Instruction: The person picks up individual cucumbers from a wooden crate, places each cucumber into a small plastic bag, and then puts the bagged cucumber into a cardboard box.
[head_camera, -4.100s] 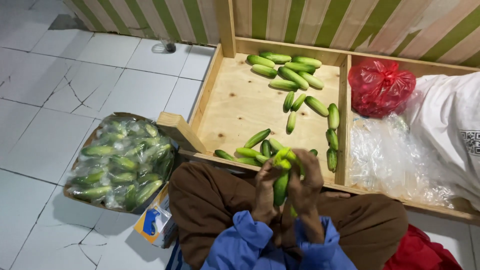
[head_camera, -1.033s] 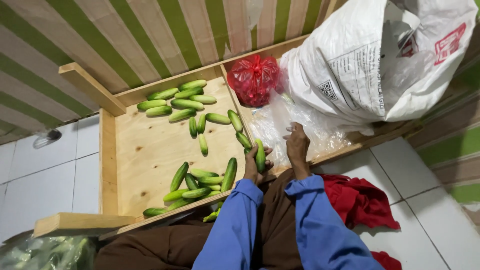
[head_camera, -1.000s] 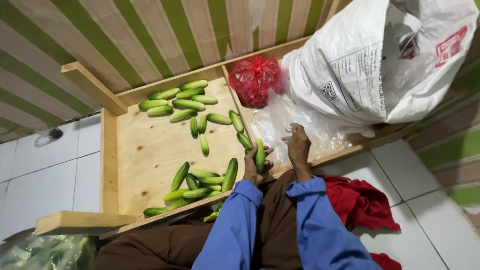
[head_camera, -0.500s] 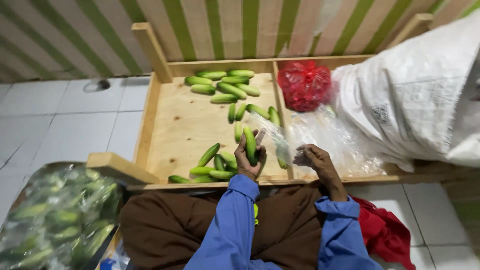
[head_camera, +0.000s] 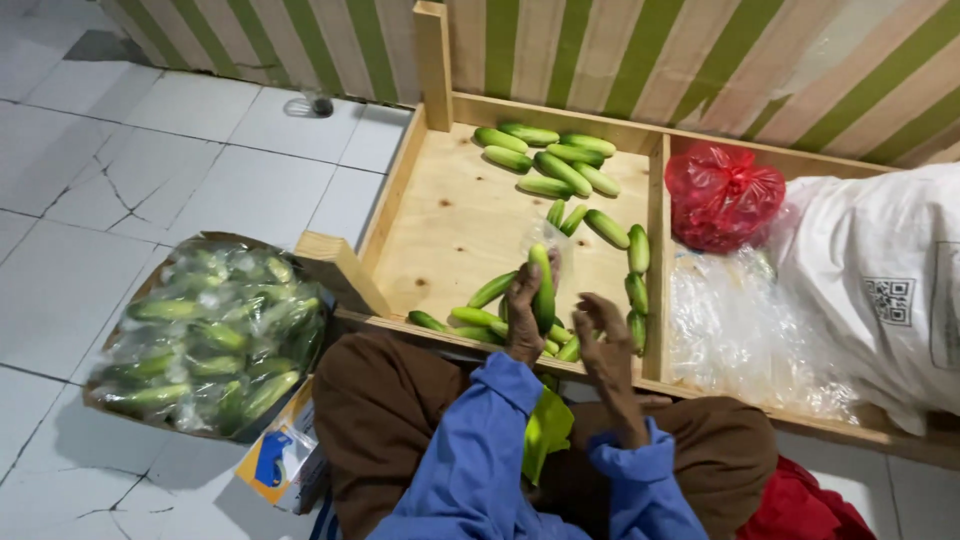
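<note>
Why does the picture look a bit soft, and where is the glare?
Head view: light is even and soft, with faint shadows under the wooden tray. Glare sits on the clear plastic sheets and the bagged cucumbers, hiding detail there. The left hand holding a cucumber is fairly sharp; the right hand looks slightly smeared. Straight tile lines bend near the edges.

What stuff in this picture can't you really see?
Head view only:
- White sack: cut off by the right edge; its contents are hidden.
- Red bag: knotted shut, nothing inside shows.
- Left hand: grips a cucumber, hiding its lower end.
- Box of bagged cucumbers: glare on the plastic blurs them, so no count.
</note>
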